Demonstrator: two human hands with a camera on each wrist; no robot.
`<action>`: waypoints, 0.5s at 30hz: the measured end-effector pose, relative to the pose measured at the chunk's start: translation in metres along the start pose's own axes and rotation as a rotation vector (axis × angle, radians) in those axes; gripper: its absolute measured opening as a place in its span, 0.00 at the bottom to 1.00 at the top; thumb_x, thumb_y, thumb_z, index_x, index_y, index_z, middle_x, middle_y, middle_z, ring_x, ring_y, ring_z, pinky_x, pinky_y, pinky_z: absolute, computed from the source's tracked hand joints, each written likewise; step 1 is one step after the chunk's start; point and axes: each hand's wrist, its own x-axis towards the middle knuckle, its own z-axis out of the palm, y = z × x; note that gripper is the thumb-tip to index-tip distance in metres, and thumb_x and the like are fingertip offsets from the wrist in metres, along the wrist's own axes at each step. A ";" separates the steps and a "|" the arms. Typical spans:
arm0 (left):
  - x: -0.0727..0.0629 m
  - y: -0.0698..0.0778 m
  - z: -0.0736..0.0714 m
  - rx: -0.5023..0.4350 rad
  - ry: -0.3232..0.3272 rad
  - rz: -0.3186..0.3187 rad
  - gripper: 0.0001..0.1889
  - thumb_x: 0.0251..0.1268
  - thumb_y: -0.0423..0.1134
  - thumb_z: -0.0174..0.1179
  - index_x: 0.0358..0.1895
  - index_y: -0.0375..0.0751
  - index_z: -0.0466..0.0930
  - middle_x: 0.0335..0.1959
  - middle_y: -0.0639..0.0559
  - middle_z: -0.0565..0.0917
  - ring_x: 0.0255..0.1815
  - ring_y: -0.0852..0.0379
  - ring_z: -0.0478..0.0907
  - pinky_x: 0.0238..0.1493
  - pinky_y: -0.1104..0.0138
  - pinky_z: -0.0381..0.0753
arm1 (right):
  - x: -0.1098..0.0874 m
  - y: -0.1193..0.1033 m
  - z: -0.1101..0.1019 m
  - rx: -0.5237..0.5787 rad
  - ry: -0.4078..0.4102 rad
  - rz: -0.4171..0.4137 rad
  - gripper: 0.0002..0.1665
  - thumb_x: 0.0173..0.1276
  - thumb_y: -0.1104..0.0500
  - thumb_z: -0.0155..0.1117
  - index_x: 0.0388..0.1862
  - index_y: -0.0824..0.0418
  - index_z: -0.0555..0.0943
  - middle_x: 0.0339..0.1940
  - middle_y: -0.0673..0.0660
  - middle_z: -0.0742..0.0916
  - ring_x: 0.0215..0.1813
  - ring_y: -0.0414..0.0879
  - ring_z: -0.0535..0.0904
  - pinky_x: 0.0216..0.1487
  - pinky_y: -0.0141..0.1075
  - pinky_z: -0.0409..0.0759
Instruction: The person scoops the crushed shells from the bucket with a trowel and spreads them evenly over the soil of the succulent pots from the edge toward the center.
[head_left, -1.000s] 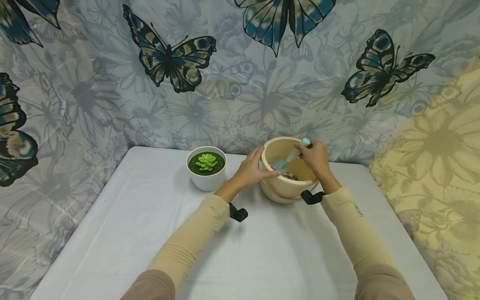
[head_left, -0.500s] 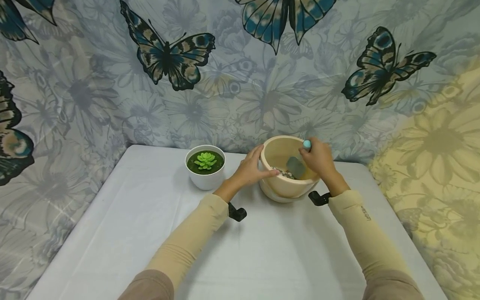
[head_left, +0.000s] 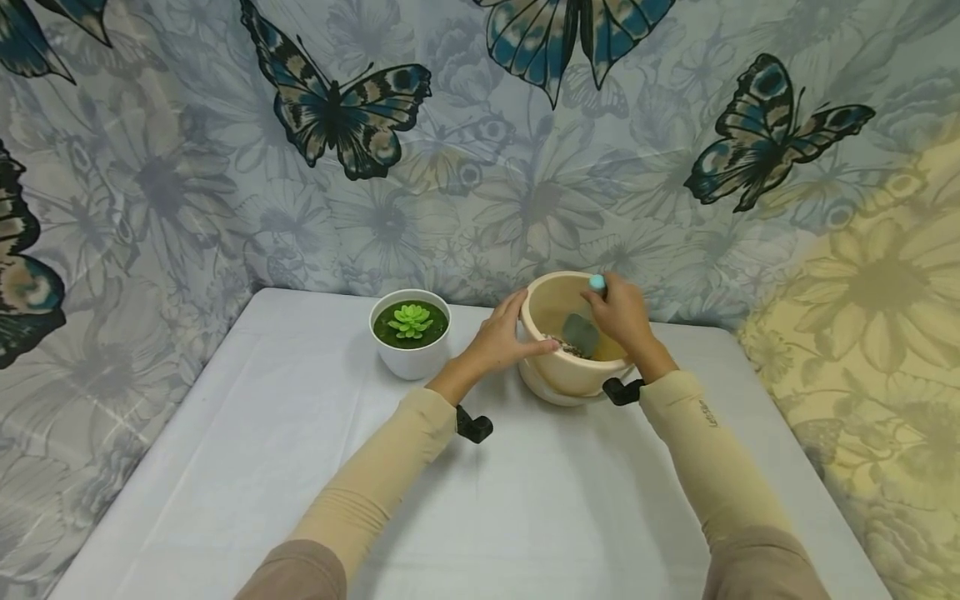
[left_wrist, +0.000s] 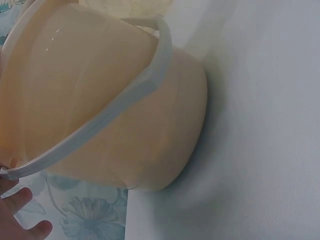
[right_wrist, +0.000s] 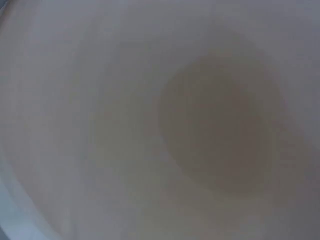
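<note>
A cream bucket point(head_left: 540, 385) stands at the back of the table; the left wrist view shows its pale carrying handle point(left_wrist: 110, 107) hanging across the outside. My left hand point(head_left: 498, 337) holds the bucket's rim on its left side, thumb over the near edge. In the left wrist view several left fingers point(left_wrist: 20, 200) show beside the handle's end. Over the bucket's right side my right hand point(head_left: 622, 315) grips a small trowel by its light blue handle point(head_left: 597, 283). The grey trowel blade point(head_left: 580, 333) points down inside, against small pebbles point(head_left: 558, 343). The right wrist view is blurred.
To the left of the bucket stands a white pot point(head_left: 409, 362) with a green succulent point(head_left: 410, 321). A white cloth covers the table point(head_left: 315, 392). A butterfly-print fabric wall point(head_left: 480, 192) rises directly behind the table's back edge.
The trowel has swung from a slant to more upright, its blade shifting right and then slightly back left with my right hand. The left hand stays on the rim.
</note>
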 end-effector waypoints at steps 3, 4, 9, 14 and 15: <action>0.000 0.000 -0.001 -0.006 0.004 -0.004 0.56 0.53 0.65 0.65 0.79 0.49 0.43 0.80 0.50 0.52 0.78 0.48 0.54 0.75 0.44 0.55 | 0.002 0.000 0.003 0.004 0.019 -0.016 0.15 0.73 0.58 0.59 0.33 0.70 0.72 0.18 0.60 0.76 0.18 0.48 0.70 0.22 0.36 0.66; 0.000 0.000 -0.001 -0.009 0.005 -0.006 0.56 0.53 0.64 0.66 0.79 0.49 0.43 0.79 0.49 0.52 0.78 0.48 0.54 0.75 0.44 0.55 | 0.003 0.000 0.004 0.006 0.022 -0.017 0.15 0.73 0.58 0.59 0.33 0.70 0.72 0.19 0.61 0.77 0.18 0.49 0.71 0.22 0.36 0.66; 0.001 -0.001 0.001 -0.001 0.001 -0.014 0.56 0.53 0.64 0.66 0.79 0.50 0.43 0.80 0.50 0.51 0.79 0.48 0.54 0.75 0.44 0.54 | 0.005 0.001 0.006 0.051 0.010 0.004 0.17 0.75 0.57 0.56 0.41 0.75 0.73 0.27 0.67 0.81 0.28 0.57 0.79 0.29 0.39 0.74; 0.001 0.001 0.000 -0.002 -0.009 -0.015 0.57 0.52 0.65 0.66 0.80 0.50 0.42 0.80 0.50 0.50 0.79 0.48 0.53 0.75 0.44 0.54 | 0.004 0.001 0.005 0.125 -0.056 0.021 0.20 0.76 0.57 0.54 0.49 0.76 0.72 0.40 0.73 0.83 0.41 0.66 0.84 0.40 0.51 0.82; 0.000 0.001 0.000 -0.003 -0.012 -0.016 0.57 0.53 0.65 0.66 0.80 0.51 0.42 0.80 0.50 0.50 0.79 0.48 0.53 0.75 0.43 0.54 | 0.004 0.001 0.005 0.137 -0.069 0.022 0.20 0.76 0.56 0.53 0.49 0.76 0.72 0.41 0.73 0.83 0.43 0.66 0.84 0.42 0.52 0.82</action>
